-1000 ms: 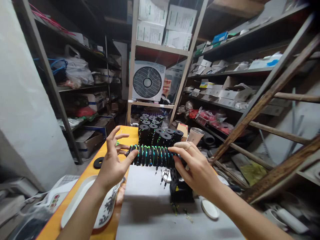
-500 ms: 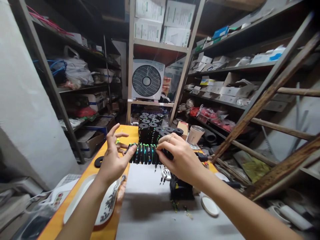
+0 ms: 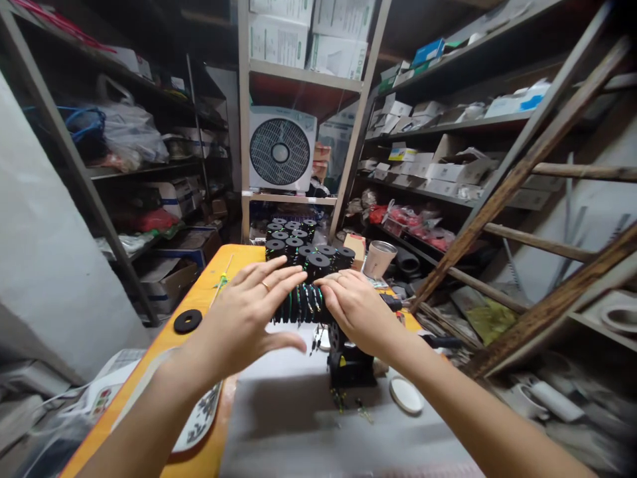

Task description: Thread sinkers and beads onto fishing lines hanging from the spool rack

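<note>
Both hands hold a short horizontal row of black ring-shaped coils (image 3: 304,305) with green and yellow wire ends, raised above the table. My left hand (image 3: 249,318) covers the row's left end, fingers stretched over the top and thumb below. My right hand (image 3: 351,309) presses on the right end. Most of the row is hidden between the hands. Just behind stand upright stacks of the same black coils (image 3: 303,255) on the orange table (image 3: 204,302).
A loose black ring (image 3: 188,321) lies at the table's left edge, a patterned white plate (image 3: 199,421) near my left arm. A black device (image 3: 348,368), small white lid (image 3: 407,394) and metal cup (image 3: 378,258) sit right. Shelves, a fan (image 3: 281,151) and a wooden ladder (image 3: 522,172) surround.
My hands have closed in on each other, squeezing the coil row shorter. My left hand turned from an end pinch to lying over the row's top.
</note>
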Demonstrator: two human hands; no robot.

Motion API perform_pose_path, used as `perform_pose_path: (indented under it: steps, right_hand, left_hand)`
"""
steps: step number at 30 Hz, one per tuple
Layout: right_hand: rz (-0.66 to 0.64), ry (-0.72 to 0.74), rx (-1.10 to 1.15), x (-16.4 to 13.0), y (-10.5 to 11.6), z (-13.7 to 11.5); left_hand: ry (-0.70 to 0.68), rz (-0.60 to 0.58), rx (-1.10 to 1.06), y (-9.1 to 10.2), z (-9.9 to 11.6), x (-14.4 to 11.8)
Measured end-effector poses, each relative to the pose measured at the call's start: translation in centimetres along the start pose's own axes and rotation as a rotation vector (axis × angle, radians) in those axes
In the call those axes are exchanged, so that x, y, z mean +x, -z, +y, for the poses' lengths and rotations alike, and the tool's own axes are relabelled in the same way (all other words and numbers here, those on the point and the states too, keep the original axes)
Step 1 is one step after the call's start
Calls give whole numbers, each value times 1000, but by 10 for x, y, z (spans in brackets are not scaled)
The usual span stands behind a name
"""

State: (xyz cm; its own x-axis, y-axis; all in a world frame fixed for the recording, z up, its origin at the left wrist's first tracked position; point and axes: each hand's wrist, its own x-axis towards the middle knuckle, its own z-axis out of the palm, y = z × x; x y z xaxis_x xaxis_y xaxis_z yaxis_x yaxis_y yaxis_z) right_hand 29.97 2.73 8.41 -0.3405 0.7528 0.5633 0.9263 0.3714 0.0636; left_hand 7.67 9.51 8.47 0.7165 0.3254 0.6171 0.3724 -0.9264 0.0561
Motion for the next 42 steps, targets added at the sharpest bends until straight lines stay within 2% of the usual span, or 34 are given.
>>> perform_pose_path:
  steps: [2,6,9,13,15,16,18,20,23,26,30,32,34,37,39,42]
  right_hand:
    - [-25,-5,11,4,-1,4]
    - [-46,-5,73,9,-2,10]
    - [26,-46,134,2,5,6]
    - [187,-157,219,-33,26,-12]
    - [158,-192,262,-60,31,-25]
    - [98,-201,283,-75,30,-31]
    - [-45,-236,312,-105,20,-42]
    - [-122,-308,318,-131,2,-51]
    - [-136,-432,323,-154,-29,-57]
    - [-83,-494,345,-161,-51,-62]
    - [-5,-456,393,-158,-58,-68]
    - [20,-398,436,-152,-49,-70]
    - [48,-333,491,-139,-30,-68]
    - [139,-255,529,-104,5,-58]
    - [235,-193,447,-74,24,-46]
    - [293,-105,343,-31,34,-28]
  left_hand:
    - [-78,-50,50,-9,4,2]
    - [-97,-50,145,-20,2,6]
    - [-89,-26,167,-20,1,8]
    - [-60,-11,159,-17,5,9]
    - [-52,-11,155,-16,5,9]
    - [-48,-12,160,-16,5,9]
    - [-42,-13,175,-16,4,10]
    - [-36,3,177,-15,2,12]
    - [-38,15,155,-14,0,16]
    - [-35,-14,141,-12,-1,19]
    - [8,-64,139,-9,-3,22]
    - [38,-98,133,-8,-4,23]
    - [54,-122,107,-7,-4,24]
    - [47,-121,79,-7,-4,23]
    - [35,-111,73,-7,-3,23]
    - [27,-115,49,-6,-2,22]
